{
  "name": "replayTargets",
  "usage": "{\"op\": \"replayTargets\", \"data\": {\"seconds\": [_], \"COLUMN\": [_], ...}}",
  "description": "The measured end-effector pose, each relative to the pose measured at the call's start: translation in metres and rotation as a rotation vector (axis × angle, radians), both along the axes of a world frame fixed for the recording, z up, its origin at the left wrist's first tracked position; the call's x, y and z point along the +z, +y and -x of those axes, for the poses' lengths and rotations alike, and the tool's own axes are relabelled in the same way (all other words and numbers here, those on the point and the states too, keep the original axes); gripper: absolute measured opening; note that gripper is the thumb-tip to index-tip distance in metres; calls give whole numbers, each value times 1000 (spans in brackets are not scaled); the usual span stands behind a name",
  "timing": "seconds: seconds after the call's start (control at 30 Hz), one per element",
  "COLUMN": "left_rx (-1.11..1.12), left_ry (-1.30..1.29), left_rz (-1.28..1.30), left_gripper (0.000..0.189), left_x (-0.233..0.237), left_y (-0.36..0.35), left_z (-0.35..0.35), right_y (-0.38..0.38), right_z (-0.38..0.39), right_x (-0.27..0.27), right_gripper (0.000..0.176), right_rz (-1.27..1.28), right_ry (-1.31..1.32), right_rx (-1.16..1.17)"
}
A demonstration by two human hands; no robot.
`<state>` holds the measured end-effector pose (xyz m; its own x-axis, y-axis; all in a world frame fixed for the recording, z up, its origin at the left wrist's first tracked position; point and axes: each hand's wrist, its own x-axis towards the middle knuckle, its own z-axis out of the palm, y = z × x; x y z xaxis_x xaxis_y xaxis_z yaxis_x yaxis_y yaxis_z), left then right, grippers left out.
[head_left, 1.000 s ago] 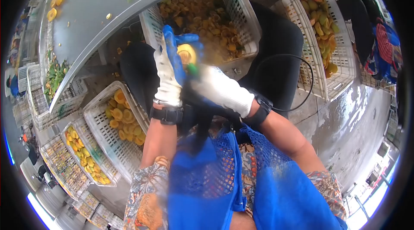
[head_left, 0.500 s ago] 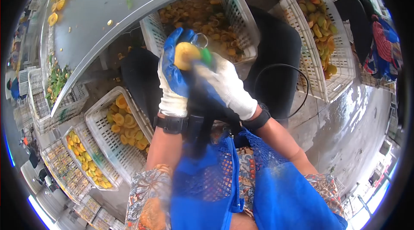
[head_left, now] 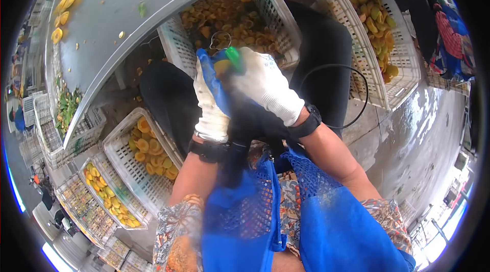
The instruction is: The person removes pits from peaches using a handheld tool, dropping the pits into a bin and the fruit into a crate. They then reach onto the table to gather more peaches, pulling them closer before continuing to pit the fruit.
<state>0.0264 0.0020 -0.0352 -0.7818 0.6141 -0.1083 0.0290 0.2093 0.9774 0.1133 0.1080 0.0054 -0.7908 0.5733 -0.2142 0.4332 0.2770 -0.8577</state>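
Observation:
My left hand [head_left: 210, 93], in a white glove with a blue palm, is curled around a yellow peach [head_left: 221, 68], most of which is hidden by the fingers and the tool. My gloved right hand [head_left: 266, 85] grips a pitting tool with a green handle [head_left: 234, 58] and a thin wire loop [head_left: 221, 40] at its far end. The tool's handle crosses in front of the peach, and both hands are close together above my lap. Just beyond them stands a white crate [head_left: 278, 9] with many orange-brown fruit scraps inside.
A metal table [head_left: 115, 11] with peach halves and leaves curves across the upper left. At lower left, a white crate [head_left: 122, 152] holds yellow halves. Another fruit crate [head_left: 352, 42] stands right, near a dark cable [head_left: 365, 93]. A co-worker's sleeve [head_left: 451, 37] shows at far right.
My right hand has closed in over the peach, which is now mostly covered. The green handle has tipped more upright, and the wire loop has shifted left.

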Motion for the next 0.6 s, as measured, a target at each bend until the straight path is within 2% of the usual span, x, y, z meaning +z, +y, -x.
{"op": "replayTargets", "data": {"seconds": [0.03,0.1,0.2,0.23,0.33,0.43,0.6], "left_rx": [-8,20,181,206,278,245,234], "left_ry": [159,-22,-401,-359,-278,-288,-439], "left_rz": [52,-7,-197,-134,-12,-112,-225], "left_gripper": [45,46,47,48,50,50,47], "left_x": [0,-22,-35,-34,-24,-35,-49], "left_y": [0,0,9,11,20,22,20], "left_z": [-5,-4,-10,-11,-12,-9,-8], "right_y": [3,5,8,7,10,3,4], "right_z": [-2,-4,1,2,-1,5,7], "right_x": [0,-8,-15,-16,-13,-11,-20], "right_gripper": [23,24,24,24,26,28,26], "right_rz": [9,23,16,14,254,-14,4], "right_ry": [-15,26,7,-15,64,-52,-20], "right_rx": [10,2,-33,-45,-94,-96,-69]}}
